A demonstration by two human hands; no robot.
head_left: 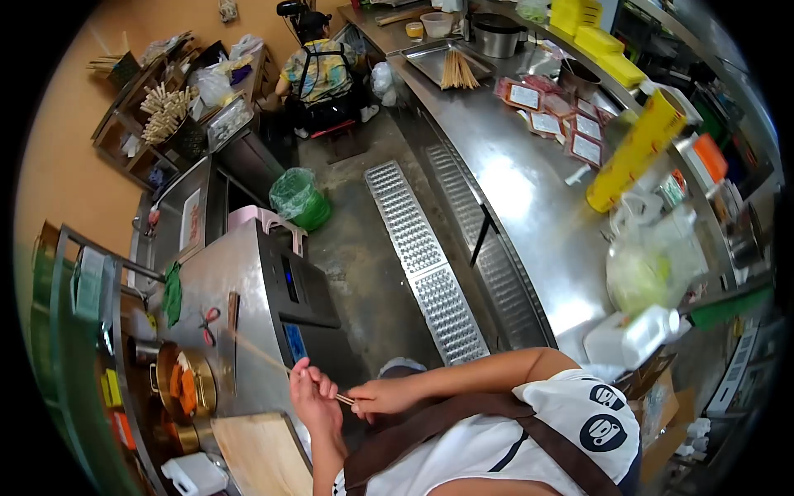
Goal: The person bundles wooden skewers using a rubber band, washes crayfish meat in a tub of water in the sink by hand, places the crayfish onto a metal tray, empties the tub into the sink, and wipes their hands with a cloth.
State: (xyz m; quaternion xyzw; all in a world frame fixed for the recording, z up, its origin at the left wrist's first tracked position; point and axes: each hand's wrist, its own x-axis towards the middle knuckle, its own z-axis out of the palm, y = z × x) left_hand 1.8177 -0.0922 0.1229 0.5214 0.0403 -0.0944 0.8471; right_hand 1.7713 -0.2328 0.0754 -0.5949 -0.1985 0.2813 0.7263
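Thin wooden sticks [263, 355] run slantwise between my two hands, low in the middle of the head view. My left hand [314, 397] is closed round them, with their long ends pointing up and left over the steel counter. Close by on the right, my right hand [376, 397] pinches their other ends. A wooden cutting board [260, 455] lies below and left of my left hand. Red-handled scissors [210, 325] rest on the counter near the far tips of the sticks.
A co-worker [322, 70] sits at the far end of the aisle. Packets [542, 124], skewers [457, 70] and a yellow roll [637, 149] are on the right counter [504, 182]. A green bin [302, 198] stands on the floor; a pot [197, 380] is at left.
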